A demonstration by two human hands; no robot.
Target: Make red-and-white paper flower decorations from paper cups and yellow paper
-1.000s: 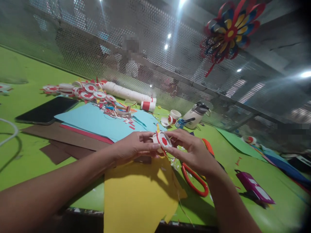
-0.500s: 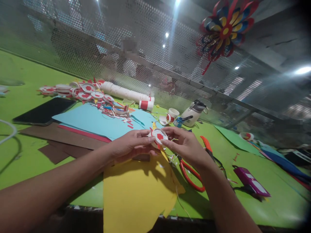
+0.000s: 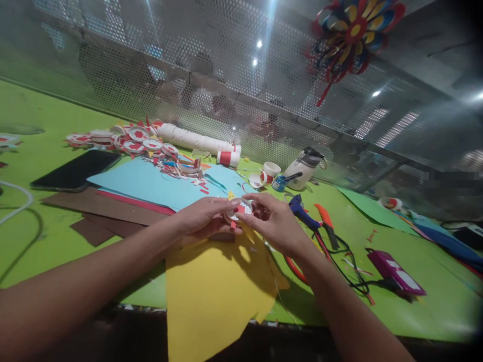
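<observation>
Both hands hold a small round paper craft piece [image 3: 246, 206], white with dark dots, a red centre and red and yellow paper tabs at its rim. My left hand [image 3: 204, 217] pinches its left side, thumb on top and fingers underneath. On the other side my right hand [image 3: 277, 221] grips the rim between thumb and fingers. Beneath them lies a sheet of yellow paper [image 3: 215, 306], jutting past the table's front edge. Right of my right hand are a blue glue gun [image 3: 302, 212], an orange-and-black cutter [image 3: 325, 223] and a red loop handle [image 3: 295, 270], partly hidden by my wrist.
Blue paper [image 3: 139, 182] and brown sheets [image 3: 101, 207] lie left, beside a black phone [image 3: 77, 171]. Behind are a pile of similar discs [image 3: 138, 134], a stack of cups [image 3: 196, 140] and a bottle [image 3: 302, 170]. A purple power strip [image 3: 395, 272] with cables sits right.
The craft piece has tilted and turned in my hands, and its red tab now shows at the lower left. The view has shifted slightly, revealing the glue gun more fully.
</observation>
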